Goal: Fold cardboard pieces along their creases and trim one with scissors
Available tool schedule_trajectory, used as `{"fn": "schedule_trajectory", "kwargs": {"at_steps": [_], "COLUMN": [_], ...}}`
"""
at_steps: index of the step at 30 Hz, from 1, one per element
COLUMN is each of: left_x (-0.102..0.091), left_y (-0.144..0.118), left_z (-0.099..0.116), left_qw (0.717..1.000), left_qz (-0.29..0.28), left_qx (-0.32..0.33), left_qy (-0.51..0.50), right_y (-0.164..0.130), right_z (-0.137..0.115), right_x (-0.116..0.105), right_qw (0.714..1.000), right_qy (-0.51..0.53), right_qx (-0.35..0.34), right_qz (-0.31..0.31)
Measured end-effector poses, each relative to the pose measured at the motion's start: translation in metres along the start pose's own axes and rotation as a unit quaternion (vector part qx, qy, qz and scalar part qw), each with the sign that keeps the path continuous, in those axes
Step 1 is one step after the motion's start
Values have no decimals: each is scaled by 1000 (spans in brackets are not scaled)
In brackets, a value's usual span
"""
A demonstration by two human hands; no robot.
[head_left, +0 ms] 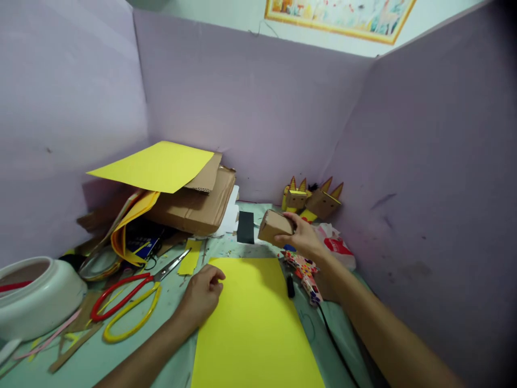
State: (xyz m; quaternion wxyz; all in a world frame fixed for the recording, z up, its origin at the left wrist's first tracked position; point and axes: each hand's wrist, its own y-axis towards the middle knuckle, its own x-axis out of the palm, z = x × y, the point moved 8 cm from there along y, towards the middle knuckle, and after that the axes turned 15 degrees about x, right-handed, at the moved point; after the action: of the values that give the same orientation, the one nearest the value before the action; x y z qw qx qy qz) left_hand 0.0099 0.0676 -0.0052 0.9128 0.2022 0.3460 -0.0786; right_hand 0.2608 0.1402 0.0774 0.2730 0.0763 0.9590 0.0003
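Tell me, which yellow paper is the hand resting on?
The left hand rests on the flat yellow sheet on the table, not the yellow sheet lying atop the cardboard pile.

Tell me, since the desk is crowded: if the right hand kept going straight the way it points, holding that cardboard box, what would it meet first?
Probably the black card, just beyond the cardboard box in the right hand; depth is uncertain.

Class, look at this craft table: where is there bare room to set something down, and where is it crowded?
Bare table lies in front of the scissors, left of the yellow sheet. The back left is crowded: cardboard pile, jar. The glue gun crowds the right edge.
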Motion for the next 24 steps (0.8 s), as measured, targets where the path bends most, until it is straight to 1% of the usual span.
{"fn": "schedule_trajectory", "kwargs": {"at_steps": [1, 3, 5, 7, 8, 10, 14, 16, 18, 21, 24], "left_x": [-1, -4, -8, -12, -13, -12, -3, 0, 3, 9, 11], "left_y": [0, 0, 0, 0, -1, -2, -7, -9, -10, -9, -7], "left_z": [2, 6, 9, 12, 13, 16, 19, 19, 17, 16, 15], "left_qw": [1000, 1000, 999, 999, 999, 998, 995, 993, 991, 987, 985], "left_qz": [-5, -20, -33, -40, -45, -59, -101, -113, -129, -159, -171], "left_qx": [4, 10, 12, 9, 8, 11, 27, 31, 29, 36, 33], "left_qy": [-1, -7, -13, -14, -14, -11, -4, -4, -3, 12, 19], "right_y": [2, -1, -7, -4, 2, 25, 82, 101, 112, 121, 121], "right_z": [-3, -8, -13, -14, -13, -6, 19, 30, 39, 47, 44], "right_x": [-4, -6, -1, 7, 9, 12, 7, 6, 9, 13, 13], "right_qw": [1000, 999, 998, 996, 995, 993, 988, 985, 982, 979, 981], "right_qy": [-11, -36, -60, -83, -93, -110, -137, -150, -164, -176, -172], "right_qx": [1, -3, -10, -15, -14, -5, 38, 56, 68, 81, 74], "right_qz": [3, 3, 3, 9, 15, 32, 62, 67, 63, 57, 59]}}
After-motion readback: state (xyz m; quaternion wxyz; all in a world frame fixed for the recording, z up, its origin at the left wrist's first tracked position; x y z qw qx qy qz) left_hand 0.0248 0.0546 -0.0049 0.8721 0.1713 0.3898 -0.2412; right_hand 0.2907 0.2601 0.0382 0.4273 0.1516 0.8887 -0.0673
